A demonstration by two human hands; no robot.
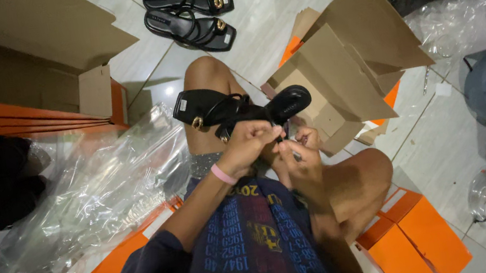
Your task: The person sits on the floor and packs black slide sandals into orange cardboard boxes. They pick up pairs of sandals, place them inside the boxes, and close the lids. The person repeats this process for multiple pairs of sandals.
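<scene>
A pair of black sandals (233, 109) with gold buckles is held above the person's bare knees. The left hand (248, 144) is closed around their straps, and the right hand (301, 147) pinches something small just beside them. Behind the sandals folded cardboard boxes (345, 60) lie on the tiled floor (276, 7). Another pair of sandals (192, 12) lies farther away. A clear plastic bag (99, 186) is on the left.

Person wears dark navy short-sleeved shirt (252, 254), blue and yellow printing on front. Pink band (223, 174) on left wrist. Bare legs; shorts hem glittery grey.
</scene>
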